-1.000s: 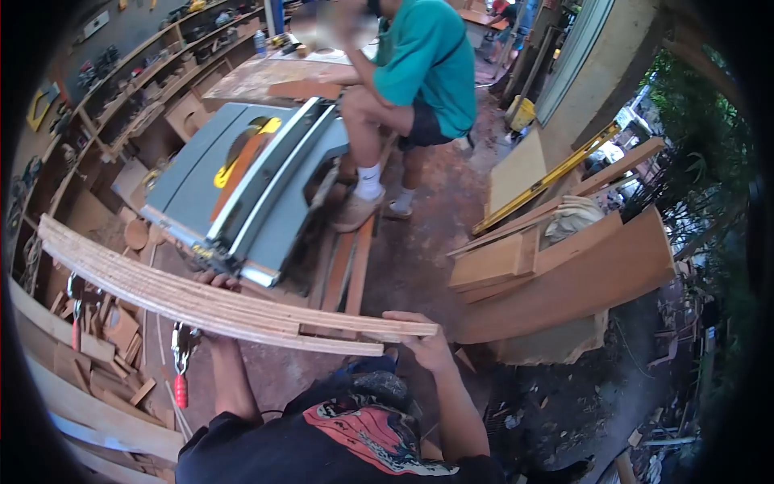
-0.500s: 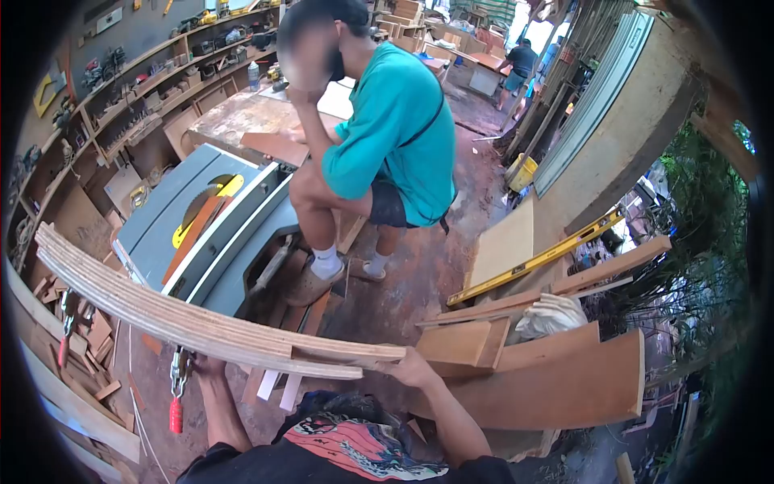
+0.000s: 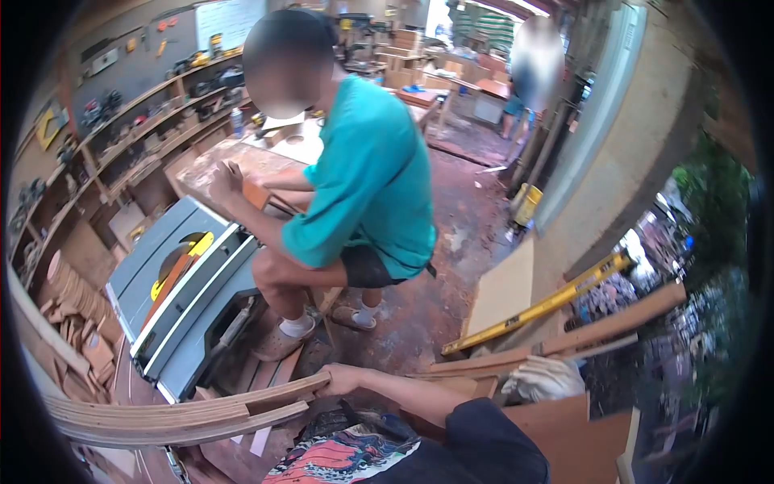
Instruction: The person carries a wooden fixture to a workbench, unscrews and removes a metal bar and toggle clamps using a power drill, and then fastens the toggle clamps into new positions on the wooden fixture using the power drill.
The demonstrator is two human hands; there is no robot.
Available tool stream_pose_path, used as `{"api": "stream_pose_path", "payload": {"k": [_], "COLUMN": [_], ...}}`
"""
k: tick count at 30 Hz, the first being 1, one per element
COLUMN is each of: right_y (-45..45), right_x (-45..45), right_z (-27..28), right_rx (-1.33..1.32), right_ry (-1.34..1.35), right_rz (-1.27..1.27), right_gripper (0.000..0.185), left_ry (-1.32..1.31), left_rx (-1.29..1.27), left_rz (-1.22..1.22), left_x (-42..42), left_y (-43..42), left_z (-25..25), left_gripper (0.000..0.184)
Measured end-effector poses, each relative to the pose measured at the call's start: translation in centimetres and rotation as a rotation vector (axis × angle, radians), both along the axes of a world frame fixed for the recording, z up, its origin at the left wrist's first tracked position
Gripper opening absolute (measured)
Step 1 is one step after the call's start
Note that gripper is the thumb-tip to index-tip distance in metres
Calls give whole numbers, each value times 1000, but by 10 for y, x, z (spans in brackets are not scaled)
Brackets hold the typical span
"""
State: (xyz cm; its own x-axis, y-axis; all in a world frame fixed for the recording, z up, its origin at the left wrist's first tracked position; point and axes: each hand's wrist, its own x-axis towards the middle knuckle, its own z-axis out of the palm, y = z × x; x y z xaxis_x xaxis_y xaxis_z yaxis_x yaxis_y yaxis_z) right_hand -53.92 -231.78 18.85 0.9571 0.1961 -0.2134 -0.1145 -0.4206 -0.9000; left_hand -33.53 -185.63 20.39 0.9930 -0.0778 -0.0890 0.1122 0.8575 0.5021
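Note:
A long, curved stack of layered wood strips (image 3: 185,418) crosses the lower left of the view, its layers stepped at the right end. My right hand (image 3: 340,379) is closed round that right end. My left hand is not visible; the boards and the frame's lower edge cover that area. A metal clamp (image 3: 176,461) hangs under the stack. Beyond the boards stands a grey table saw (image 3: 173,250) with its blade and yellow insert showing.
A person in a teal shirt (image 3: 371,177) sits beside the saw at a workbench (image 3: 201,165). Another person (image 3: 532,73) stands far back. At right are a yellow level (image 3: 536,302), a long plank (image 3: 613,327) and a white cloth bundle (image 3: 544,379). Shelves (image 3: 137,129) line the left wall.
The view has turned, and the stack now sits lower and further left. My left hand has gone out of sight. The seated person has lowered a hand from the face towards the bench.

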Motion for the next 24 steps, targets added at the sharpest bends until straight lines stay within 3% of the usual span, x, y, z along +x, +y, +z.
{"api": "stream_pose_path", "payload": {"k": [5, 8, 9, 12, 14, 19, 20, 22, 24], "right_y": [-22, -37, -46, -83, -115, -207, -228, -289, -273], "right_x": [35, 45, 51, 60, 74, 68, 59, 40, 18], "right_z": [7, -8, -9, -2, -36, -67, -83, -165, -56], "right_rx": [20, 106, 58, -121, 32, -355, -363, -247, -554], "right_ry": [137, -33, -45, -55, -9, -55, -43, 173, 319], "right_rz": [116, 267, 326, 240, 75, -257, -274, -328, -492], "right_gripper": [48, 57, 68, 76, 84, 74, 70, 64, 62], "left_ry": [90, 117, 118, 136, 143, 157, 163, 176, 182], "left_rx": [56, 72, 78, 85, 87, 88, 85, 93, 100], "left_rz": [209, 291, 309, 345, 358, 352, 345, 338, 327], "left_x": [-57, -80, -84, -86, -77, -38, -27, -5, 18], "left_y": [24, 26, 25, 17, 9, -21, -29, -45, -61], "left_z": [-4, -5, -4, -4, -6, -9, -9, -9, -4], "left_gripper": [67, 66, 66, 65, 64, 63, 62, 62, 61]}}
